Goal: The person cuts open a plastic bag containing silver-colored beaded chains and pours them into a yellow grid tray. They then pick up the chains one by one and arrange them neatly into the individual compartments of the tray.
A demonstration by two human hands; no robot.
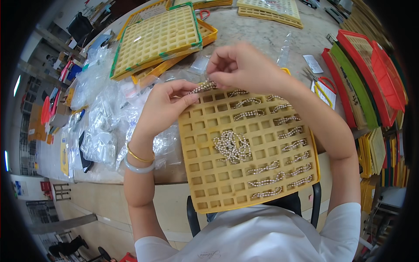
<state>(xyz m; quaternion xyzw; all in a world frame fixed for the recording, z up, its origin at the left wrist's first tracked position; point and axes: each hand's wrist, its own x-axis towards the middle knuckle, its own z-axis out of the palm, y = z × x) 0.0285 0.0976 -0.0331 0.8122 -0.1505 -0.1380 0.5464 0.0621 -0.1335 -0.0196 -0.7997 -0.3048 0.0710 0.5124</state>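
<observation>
A yellow tray (212,178) with rows of square pockets leans between the table edge and my lap. Loops of small, shiny, pale brownish beads lie over the pockets on its right side, and a tangled pile of bead strands (232,147) sits near its middle. At the tray's far left corner, my left hand (166,105) pinches a bead strand (203,87) between thumb and fingers. My right hand (241,65) is closed just above that strand's right end, fingers curled and pressed together. What its fingertips hold is hidden.
Clear plastic bags (102,126) cover the table's left. Stacked pocketed trays (157,37) stand beyond my left hand, with more foam sheets (270,13) farther back. Right of the tray lie scissors (325,89); red and green trays (358,78) stand on edge beside them.
</observation>
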